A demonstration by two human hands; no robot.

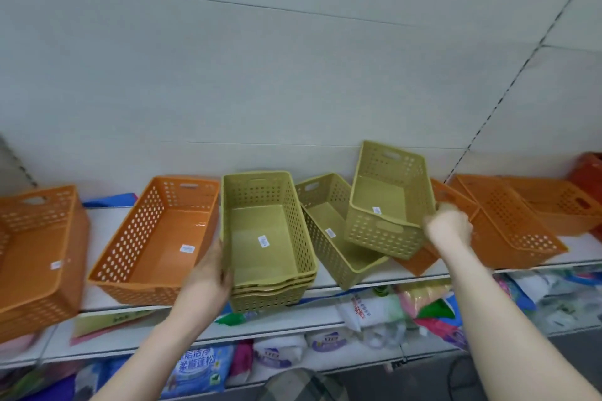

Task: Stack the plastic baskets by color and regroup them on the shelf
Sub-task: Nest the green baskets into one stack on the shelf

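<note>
Item: green stack, lower centre of the frame. Several green baskets are nested here at the front edge of the shelf; four rims are counted, though the lowest is partly hidden. It is steadied by the left hand, whose fingers are curled against the stack's left wall near the bottom; how far they wrap round cannot be told.

Item: lifted green basket, right of centre. It is held tilted, clear of the shelf, with its opening turned toward the camera. It is gripped at its right rim by the right hand, which is blurred; the fingers appear closed on the rim, but their exact hold cannot be made out.

Item: loose green basket, between the stack and the lifted one. It is tipped on its side against the shelf and not yet nested.

Item: orange baskets, unsorted. One orange basket is set just left of the green stack; another is seen at the left edge; tilted orange baskets are leaned together at the right, nesting uncertain.

Progress, as judged: the green group is partly stacked, with two greens left to add. The orange group is judged largely untouched and is left to be nested and regrouped.
</note>
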